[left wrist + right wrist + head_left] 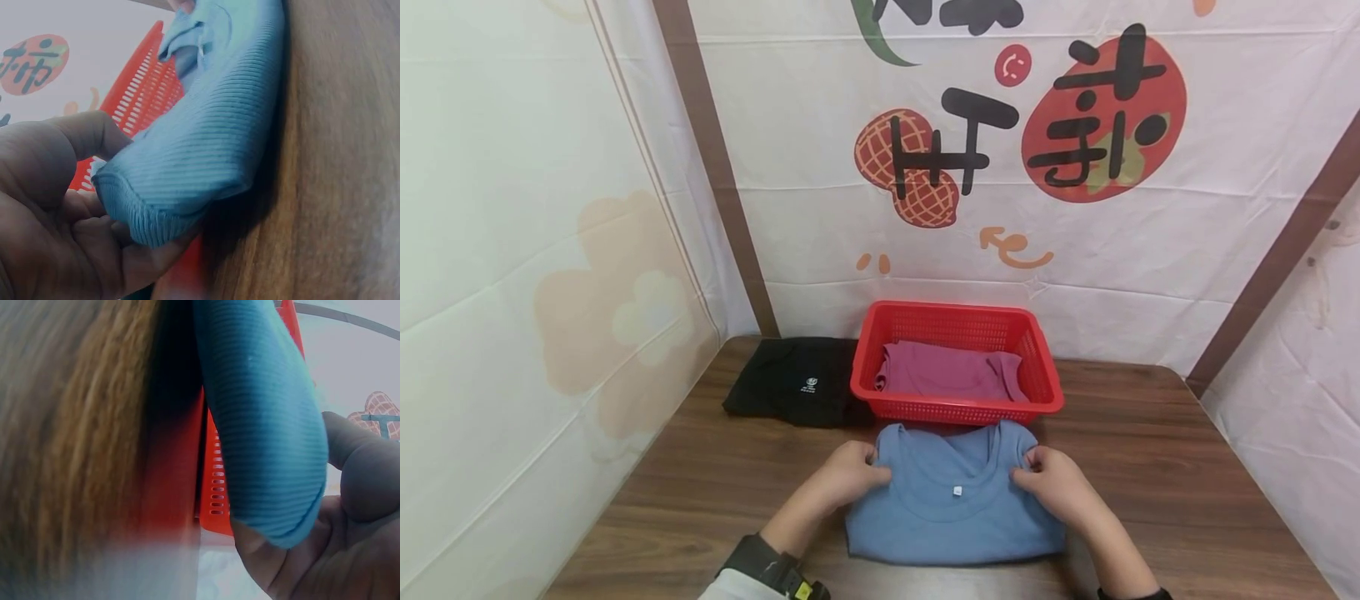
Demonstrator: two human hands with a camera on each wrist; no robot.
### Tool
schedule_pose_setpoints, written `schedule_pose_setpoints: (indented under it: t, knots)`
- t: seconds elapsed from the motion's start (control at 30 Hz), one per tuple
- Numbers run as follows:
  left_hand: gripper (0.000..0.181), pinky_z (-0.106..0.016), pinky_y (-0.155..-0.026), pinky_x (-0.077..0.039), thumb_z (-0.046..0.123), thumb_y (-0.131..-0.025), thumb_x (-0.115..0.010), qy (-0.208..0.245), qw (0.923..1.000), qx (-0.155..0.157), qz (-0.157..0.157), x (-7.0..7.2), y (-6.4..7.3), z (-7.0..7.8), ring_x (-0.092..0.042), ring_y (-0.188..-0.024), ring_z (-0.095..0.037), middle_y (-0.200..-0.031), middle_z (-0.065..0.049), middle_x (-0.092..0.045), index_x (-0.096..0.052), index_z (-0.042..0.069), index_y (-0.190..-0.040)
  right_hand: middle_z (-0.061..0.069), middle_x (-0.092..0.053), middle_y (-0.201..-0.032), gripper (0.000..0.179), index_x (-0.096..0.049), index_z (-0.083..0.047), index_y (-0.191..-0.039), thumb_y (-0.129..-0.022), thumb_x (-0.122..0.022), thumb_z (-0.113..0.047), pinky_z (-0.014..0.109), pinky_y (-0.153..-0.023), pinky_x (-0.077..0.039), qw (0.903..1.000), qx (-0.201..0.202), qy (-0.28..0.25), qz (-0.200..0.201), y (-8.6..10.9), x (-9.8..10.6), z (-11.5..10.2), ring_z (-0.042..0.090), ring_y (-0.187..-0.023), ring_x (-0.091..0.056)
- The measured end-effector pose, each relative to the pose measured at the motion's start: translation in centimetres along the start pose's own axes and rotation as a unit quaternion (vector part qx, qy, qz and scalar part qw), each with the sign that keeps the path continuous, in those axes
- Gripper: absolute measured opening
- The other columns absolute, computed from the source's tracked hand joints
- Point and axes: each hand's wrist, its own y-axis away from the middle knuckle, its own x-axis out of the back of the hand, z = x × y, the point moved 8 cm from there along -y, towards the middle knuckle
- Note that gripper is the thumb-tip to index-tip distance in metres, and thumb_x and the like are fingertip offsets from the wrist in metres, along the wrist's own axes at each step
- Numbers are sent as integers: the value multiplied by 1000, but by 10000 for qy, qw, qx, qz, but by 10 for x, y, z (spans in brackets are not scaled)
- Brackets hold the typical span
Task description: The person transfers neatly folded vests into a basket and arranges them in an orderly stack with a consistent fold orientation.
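Note:
A folded blue ribbed shirt (955, 525) is at the front of the red basket, its neckline toward the basket and a small white label showing inside the collar. My left hand (853, 473) pinches its left shoulder edge between thumb and fingers. On the opposite side my right hand (1060, 483) pinches the right shoulder edge in the same way. Both wrist views show the folded blue fabric (181, 162) between thumb and fingers; the right wrist view has the fabric (265, 425) close to the camera. Some fingertips are hidden under the cloth.
Behind the shirt stands a red plastic basket (955, 410) with a folded pink garment (947, 371) inside. A folded black garment (797, 383) with a small white print lies left of it. The wooden table (1180, 467) meets printed white curtains at the back and sides.

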Motion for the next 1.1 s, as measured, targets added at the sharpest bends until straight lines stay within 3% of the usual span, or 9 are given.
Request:
schedule_pose_setpoints:
  t: [0.3,0.67,0.93,1.1]
  knots:
    - [21,-28,-49,-34,15,-81,-72,-208,9995,-130,182,6,3,13,-43,-53,-14,-60,3,-42,-54,14,-70,3,-51,-68,18,-61,-7,-88,-88,-73,-20,30,-57,-38,9999,19,-119,-28,4,6,-11,18,-64,-47]
    - [17,-28,-51,-39,15,-83,-72,-68,9993,-262,245,17,21,36,-48,-56,-15,-63,0,-47,-57,10,-78,4,-57,-75,21,-62,-7,-96,-88,-72,-23,31,-61,-41,9999,41,-76,106,13,19,-22,18,-71,-51]
    - [18,-28,-49,-33,15,-80,-71,-189,9965,-627,524,30,33,53,-41,-54,-14,-61,0,-43,-54,10,-76,3,-55,-73,20,-62,-7,-95,-89,-71,-24,29,-61,-41,9995,126,-148,245,21,33,-33,18,-70,-51]
    - [16,-28,-51,-40,14,-84,-71,15,9970,-554,542,35,38,59,-46,-52,-16,-62,-4,-47,-56,9,-82,4,-57,-75,20,-62,-7,-97,-91,-70,-24,30,-64,-43,9993,129,-208,279,22,39,-34,18,-73,-53]
